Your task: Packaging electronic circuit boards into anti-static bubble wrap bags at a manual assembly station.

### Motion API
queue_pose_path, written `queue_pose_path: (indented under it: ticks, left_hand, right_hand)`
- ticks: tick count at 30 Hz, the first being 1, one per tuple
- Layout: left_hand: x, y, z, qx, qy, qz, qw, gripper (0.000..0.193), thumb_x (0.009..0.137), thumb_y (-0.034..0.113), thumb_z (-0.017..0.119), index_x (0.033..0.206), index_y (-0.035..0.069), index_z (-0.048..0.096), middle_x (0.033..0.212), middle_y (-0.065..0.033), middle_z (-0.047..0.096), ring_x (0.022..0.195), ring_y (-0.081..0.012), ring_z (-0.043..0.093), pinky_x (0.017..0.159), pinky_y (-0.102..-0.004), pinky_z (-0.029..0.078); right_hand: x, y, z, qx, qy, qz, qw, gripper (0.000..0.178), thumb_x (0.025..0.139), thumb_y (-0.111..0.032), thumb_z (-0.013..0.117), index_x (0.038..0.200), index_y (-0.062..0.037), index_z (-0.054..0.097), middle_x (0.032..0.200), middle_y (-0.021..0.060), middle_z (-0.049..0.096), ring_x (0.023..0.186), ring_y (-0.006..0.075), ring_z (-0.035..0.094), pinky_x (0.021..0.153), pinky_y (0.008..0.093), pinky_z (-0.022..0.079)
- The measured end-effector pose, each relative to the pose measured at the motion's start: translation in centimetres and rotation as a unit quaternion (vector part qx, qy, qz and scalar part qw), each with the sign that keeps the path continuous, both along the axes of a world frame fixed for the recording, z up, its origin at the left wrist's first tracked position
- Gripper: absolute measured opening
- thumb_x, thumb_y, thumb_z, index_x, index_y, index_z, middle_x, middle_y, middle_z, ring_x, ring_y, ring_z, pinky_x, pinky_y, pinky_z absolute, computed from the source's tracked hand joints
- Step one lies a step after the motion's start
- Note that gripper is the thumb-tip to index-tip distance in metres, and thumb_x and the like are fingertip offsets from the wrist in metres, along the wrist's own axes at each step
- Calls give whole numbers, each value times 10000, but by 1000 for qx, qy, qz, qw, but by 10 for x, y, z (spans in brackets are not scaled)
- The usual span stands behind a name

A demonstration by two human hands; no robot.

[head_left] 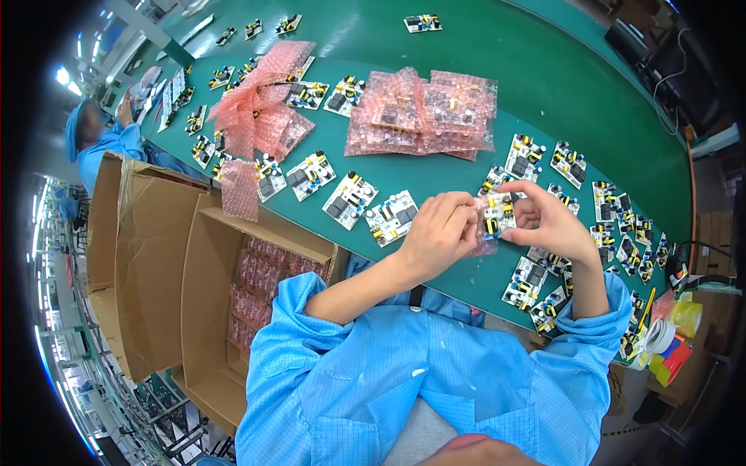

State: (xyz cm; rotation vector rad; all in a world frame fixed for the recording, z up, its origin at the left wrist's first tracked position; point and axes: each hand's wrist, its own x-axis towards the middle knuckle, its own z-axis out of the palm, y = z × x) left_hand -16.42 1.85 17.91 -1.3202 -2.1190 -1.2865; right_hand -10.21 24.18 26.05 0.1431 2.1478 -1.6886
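Note:
Between my hands, above the green table (435,175), is a circuit board (498,215) with yellow, black and white parts. My right hand (548,221) pinches its right edge between thumb and fingers. On its left side, my left hand (445,233) is closed on a pink bubble-wrap bag (487,243), which lies against the board. How far the board sits inside the bag is hidden by my fingers. Just left of my left hand lies another circuit board (392,218). More boards (525,281) lie loose below and beside my right hand.
Wrapped boards form a pink stack (423,113) at the table's middle. Loose bubble-wrap bags (264,101) lie left of it among several boards. An open cardboard box (210,287) with pink packets stands at the near left. A person in blue (109,144) sits at the far left.

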Motion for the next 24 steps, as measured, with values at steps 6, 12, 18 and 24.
queue_pose_path:
  ticks: [6, 12, 18, 24]
  left_hand:
    - [-6, -2, 8, 8, 2, -1, 1000, 265, 726, -6, 742, 945, 38, 599, 1096, -125, 621, 990, -325, 617, 839, -436, 491]
    - [-15, 0, 25, 0, 27, -31, 999, 299, 722, 17, 752, 983, 73, 617, 1127, -106, 624, 1050, -312, 605, 882, -449, 444]
    - [-41, 14, 61, -41, 60, -32, 997, 250, 724, 59, 770, 944, 94, 656, 1320, -109, 559, 1269, -343, 487, 1002, -472, 369]
    - [-44, 21, 80, -24, 70, -19, 997, 235, 726, 84, 787, 925, 122, 668, 1398, -98, 527, 1330, -353, 419, 1045, -491, 317]
  right_hand:
    - [7, 0, 4, 65, 43, 50, 996, 655, 828, -78, 798, 1413, -69, 506, 809, -45, 595, 711, 27, 533, 619, 199, 395]
    - [6, -3, 9, 39, 78, -9, 996, 650, 804, -78, 825, 1378, -61, 523, 742, -55, 555, 685, 35, 471, 615, 216, 365]
    - [11, -5, 22, 21, 89, -74, 993, 650, 823, -52, 803, 1393, -63, 490, 789, -53, 607, 623, 2, 415, 569, 197, 318]
    - [11, 3, 20, -84, 116, -160, 977, 642, 852, -48, 789, 1396, -40, 449, 870, 14, 681, 731, 18, 565, 642, 170, 383]
